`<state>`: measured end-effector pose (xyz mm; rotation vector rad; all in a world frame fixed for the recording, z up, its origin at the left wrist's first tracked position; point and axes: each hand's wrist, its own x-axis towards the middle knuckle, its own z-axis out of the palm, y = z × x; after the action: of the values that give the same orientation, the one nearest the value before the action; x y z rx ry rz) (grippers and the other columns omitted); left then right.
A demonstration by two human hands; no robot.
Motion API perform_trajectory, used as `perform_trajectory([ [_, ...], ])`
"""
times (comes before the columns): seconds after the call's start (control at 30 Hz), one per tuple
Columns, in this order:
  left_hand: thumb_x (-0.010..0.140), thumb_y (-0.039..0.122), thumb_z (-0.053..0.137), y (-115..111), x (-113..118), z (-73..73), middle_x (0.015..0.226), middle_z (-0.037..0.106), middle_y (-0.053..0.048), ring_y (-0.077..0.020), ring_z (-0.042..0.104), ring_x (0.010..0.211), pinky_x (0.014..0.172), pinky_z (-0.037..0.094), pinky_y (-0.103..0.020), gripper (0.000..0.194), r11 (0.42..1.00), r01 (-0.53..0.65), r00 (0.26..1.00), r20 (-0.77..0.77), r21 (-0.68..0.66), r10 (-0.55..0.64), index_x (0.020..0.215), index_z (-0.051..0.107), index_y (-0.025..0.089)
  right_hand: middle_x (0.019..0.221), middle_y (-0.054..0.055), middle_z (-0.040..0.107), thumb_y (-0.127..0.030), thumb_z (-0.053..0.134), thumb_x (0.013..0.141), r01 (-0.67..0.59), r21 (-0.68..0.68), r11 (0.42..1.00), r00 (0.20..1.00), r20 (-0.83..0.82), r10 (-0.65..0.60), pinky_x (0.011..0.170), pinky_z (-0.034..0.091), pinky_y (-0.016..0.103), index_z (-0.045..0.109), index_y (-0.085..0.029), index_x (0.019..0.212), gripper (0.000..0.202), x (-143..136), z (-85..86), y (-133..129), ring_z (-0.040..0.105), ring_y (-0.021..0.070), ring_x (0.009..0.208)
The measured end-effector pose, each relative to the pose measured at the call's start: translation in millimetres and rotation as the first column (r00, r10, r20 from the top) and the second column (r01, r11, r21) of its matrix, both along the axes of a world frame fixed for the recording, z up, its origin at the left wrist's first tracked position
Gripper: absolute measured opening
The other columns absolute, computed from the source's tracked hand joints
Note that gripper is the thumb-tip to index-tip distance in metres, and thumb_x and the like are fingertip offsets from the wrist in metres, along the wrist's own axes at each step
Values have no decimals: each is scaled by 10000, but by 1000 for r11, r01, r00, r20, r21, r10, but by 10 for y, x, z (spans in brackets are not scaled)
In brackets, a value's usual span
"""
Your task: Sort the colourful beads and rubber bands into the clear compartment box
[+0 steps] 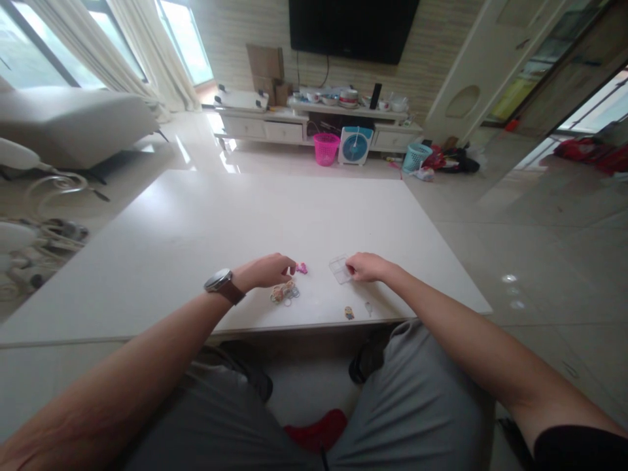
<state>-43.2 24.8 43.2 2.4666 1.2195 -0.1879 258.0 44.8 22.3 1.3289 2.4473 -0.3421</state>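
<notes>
On the white table (314, 209), my right hand (366, 267) pinches the near right side of a clear plastic compartment box (339, 269). My left hand (275, 269), with a watch (218, 280) on its wrist, is half curled with thumb and fingertips a little apart. Its fingertips are right beside a small bright pink item (301, 268); whether they touch it I cannot tell. Just below that hand lies a loose pile of tan and grey bands or rings (284, 293). Closer to the table edge lie a small yellow and dark charm-like piece (348, 313) and a small clear or silvery piece (369, 307).
The near table edge runs just above my knees. Across the floor stands a low white cabinet (287, 131) with dishes on top, under a black television (353, 29). A pink basket (326, 149), a blue fan (354, 145) and a light blue basket (417, 157) stand before it.
</notes>
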Motion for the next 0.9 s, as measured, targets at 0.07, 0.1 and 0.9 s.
perform_trajectory([
  [0.07,821,245,547,-1,-3,4,849,719,-35,-150,618,722,642,419,-246,221,1000,-1,1000,7,2,1,968,706,200,863,73,739,-153,652,711,-5,-20,1000,998,-55,4,575,371,240,717,-188,828,139,31,16,14,644,185,745],
  [0.1,820,236,546,1,-4,6,848,719,-34,-149,618,720,643,420,-245,218,1000,-2,1000,10,1,2,963,705,199,838,62,735,-144,654,706,-11,-34,999,996,-89,8,572,366,235,711,-185,811,126,47,27,22,635,173,726],
  [0.9,837,255,620,-85,113,126,909,717,-40,-133,635,760,721,464,-245,241,997,41,957,289,-68,-20,1053,699,185,627,-20,588,-245,683,763,-47,-86,995,833,-554,-8,564,343,229,615,-174,682,128,-134,241,-114,507,112,590],
])
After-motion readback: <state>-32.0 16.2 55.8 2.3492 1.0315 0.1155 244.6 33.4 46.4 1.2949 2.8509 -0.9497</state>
